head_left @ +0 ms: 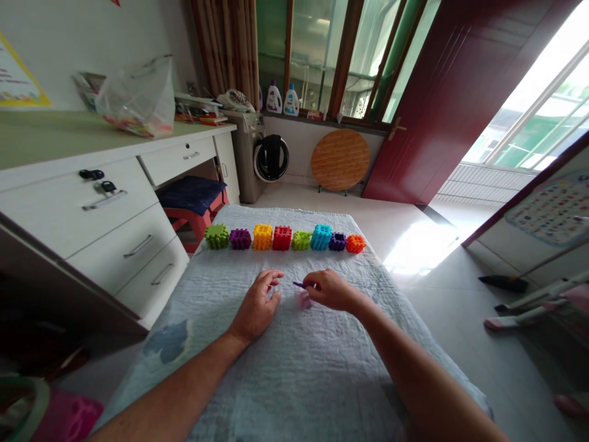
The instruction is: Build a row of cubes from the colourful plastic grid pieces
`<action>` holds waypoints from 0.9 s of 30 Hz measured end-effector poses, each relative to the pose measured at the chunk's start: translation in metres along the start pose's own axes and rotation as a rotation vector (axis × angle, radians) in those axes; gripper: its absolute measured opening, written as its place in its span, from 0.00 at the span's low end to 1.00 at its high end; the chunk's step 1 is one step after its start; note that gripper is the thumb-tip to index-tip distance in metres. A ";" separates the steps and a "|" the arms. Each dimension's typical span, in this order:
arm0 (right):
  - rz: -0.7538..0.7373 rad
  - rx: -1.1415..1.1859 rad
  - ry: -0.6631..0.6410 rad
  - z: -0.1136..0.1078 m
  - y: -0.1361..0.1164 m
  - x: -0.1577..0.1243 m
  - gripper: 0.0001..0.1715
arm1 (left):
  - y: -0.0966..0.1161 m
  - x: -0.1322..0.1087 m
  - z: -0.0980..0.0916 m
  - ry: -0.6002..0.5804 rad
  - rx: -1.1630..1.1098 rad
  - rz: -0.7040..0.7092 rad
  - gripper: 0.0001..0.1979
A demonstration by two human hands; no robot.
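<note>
My left hand [258, 305] rests on the blue-grey cloth [294, 368], its fingers curved and apart with nothing between them. To its right, my right hand [330, 290] pinches a small thin purple piece [299, 285] just above the cloth. Beyond both hands runs a row of ridged blocks: a green block [216, 237], a purple block [240, 239], a yellow block [262, 237], a red block [282, 238], a lime block [302, 240], a light blue block [321, 237], a dark purple block [337, 242] and an orange block [356, 244].
On the left is a white desk [105, 215] with a plastic bag [138, 101] on top. A red stool [196, 224] with a dark cushion stands beside it. Farther back are a washing machine [246, 159], a round wooden board [341, 159] and a red door [442, 92].
</note>
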State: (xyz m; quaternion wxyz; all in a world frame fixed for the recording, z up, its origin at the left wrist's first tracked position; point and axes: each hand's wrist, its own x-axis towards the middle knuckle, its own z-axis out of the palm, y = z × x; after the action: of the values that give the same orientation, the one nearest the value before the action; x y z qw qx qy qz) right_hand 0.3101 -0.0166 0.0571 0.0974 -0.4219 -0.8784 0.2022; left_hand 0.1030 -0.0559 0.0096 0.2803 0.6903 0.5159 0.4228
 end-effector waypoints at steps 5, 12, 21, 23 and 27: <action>0.186 -0.083 0.055 0.001 0.009 0.000 0.12 | 0.000 0.000 0.001 -0.016 0.014 0.045 0.18; 0.355 -0.222 0.156 -0.003 0.020 -0.008 0.21 | -0.001 0.000 0.002 -0.011 0.015 0.062 0.18; 0.365 -0.240 0.065 0.020 0.016 -0.004 0.17 | -0.002 0.000 0.003 -0.013 0.028 0.082 0.17; 0.384 -0.217 0.111 0.020 0.018 -0.003 0.16 | -0.001 0.000 0.003 -0.009 0.027 0.091 0.17; 0.448 -0.245 0.298 -0.006 0.034 -0.001 0.15 | 0.000 0.000 0.002 -0.019 0.024 0.081 0.17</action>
State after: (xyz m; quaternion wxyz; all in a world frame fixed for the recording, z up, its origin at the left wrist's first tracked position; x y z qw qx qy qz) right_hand 0.3363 0.0036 0.0479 0.1267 -0.6391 -0.7572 0.0470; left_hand 0.1051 -0.0557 0.0089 0.2594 0.7178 0.4900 0.4211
